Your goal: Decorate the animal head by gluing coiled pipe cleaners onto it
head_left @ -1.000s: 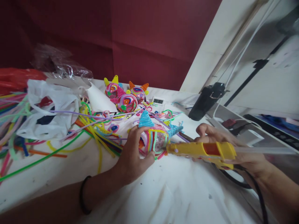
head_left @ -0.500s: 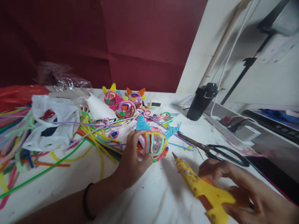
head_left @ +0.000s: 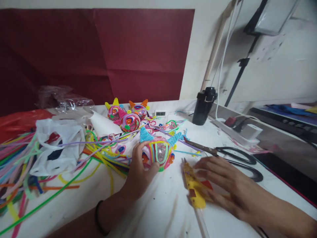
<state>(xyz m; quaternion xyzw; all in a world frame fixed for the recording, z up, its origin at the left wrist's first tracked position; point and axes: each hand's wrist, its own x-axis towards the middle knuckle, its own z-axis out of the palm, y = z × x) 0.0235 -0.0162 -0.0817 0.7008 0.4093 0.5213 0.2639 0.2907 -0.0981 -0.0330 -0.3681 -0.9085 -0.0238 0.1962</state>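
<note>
My left hand [head_left: 140, 173] grips a round craft animal head [head_left: 161, 152], thumb on its front and fingers behind its left side. The head is covered in coloured pipe cleaners, with two blue ears and a clear patch in the middle. On the tabletop right of it, a yellow hot glue gun [head_left: 192, 183] lies with its nozzle pointing away and a clear glue stick out the back. My right hand [head_left: 223, 181] is at the gun's handle with fingers stretched out, not wrapped round it. Black-handled scissors [head_left: 210, 150] lie beyond this hand.
Three finished-looking craft heads [head_left: 130, 121] stand at the back beside a small digital display [head_left: 160, 113]. Loose pipe cleaners [head_left: 104, 158] and a white plastic bag [head_left: 58, 148] spread over the left. A black bottle [head_left: 204, 105], a power strip [head_left: 235, 130] and a dark flat object [head_left: 284, 175] are right.
The glue gun has moved off the craft head, swung round and come down on the table. My right hand's fingers have straightened off it. My left hand still holds the head.
</note>
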